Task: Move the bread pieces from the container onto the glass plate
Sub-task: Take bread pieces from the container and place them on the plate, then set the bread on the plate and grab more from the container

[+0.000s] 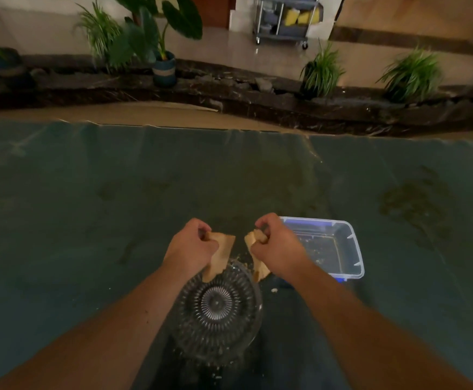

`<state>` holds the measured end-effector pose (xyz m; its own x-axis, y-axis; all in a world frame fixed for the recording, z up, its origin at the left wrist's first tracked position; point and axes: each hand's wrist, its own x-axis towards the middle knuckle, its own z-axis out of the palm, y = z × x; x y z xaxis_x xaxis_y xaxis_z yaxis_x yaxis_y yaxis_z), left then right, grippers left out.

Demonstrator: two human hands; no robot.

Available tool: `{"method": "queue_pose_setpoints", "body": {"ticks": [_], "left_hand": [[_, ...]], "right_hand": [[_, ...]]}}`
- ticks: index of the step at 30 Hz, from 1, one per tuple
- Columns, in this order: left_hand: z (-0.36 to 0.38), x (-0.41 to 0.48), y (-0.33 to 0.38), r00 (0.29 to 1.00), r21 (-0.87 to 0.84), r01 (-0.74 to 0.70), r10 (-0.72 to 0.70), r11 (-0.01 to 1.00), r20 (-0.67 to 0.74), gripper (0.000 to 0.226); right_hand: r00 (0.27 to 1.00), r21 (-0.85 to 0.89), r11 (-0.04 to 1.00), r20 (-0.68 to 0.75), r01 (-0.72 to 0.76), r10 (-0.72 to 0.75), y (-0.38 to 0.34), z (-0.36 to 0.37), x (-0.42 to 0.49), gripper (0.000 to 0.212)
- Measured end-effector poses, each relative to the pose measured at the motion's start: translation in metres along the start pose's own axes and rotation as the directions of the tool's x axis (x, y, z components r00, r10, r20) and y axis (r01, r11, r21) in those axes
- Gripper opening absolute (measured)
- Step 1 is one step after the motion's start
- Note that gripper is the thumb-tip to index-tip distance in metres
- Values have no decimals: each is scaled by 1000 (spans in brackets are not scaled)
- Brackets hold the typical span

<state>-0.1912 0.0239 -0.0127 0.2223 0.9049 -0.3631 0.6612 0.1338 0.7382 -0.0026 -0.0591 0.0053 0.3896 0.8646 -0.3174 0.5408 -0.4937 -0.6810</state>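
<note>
- Two bare forearms enter from the bottom corners of the head view; no sleeve, cuff or glove shows on either one.
- The left hand point(191, 247) is bare: no ring, watch, strap or bracelet appears at the fingers or wrist.
- The right hand point(279, 250) is likewise bare, knuckles and wrist unadorned.
- Both forearms show light hair along their upper sides.
- Fingernails are mostly hidden or too blurred to describe.
- No clothing, torso or legs show anywhere in view.
</note>
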Motion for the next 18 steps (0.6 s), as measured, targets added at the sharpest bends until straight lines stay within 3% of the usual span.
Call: {"method": "queue_pose_setpoints", "body": {"ticks": [6, 8, 10, 12, 15, 18], "left_hand": [[-6, 1, -60, 989, -37, 117, -113, 992, 95, 32], [0, 1, -76, 989, 128, 101, -113, 987, 93, 49], [7, 0, -91, 997, 417, -1, -29, 909, 65, 61], [18, -4, -102, 986, 589, -157, 91, 792, 140, 59], [38, -11, -115, 930, 673, -339, 127, 657, 345, 52], [51, -14, -122, 905, 716, -391, 103, 579, 412, 47]], "right_hand": [[990, 42, 996, 123, -73, 67, 9, 45, 4, 61], [990, -92, 991, 90, -102, 110, 20, 58, 9, 66], [993, -331, 942, 78, -61, 92, 30, 72, 10, 68], [982, -471, 879, 186, 71, 21, 39, 91, 8, 63], [925, -543, 819, 378, 188, 38, 55, 124, 1, 61], [896, -590, 767, 442, 251, 47, 66, 138, -5, 60]]}}
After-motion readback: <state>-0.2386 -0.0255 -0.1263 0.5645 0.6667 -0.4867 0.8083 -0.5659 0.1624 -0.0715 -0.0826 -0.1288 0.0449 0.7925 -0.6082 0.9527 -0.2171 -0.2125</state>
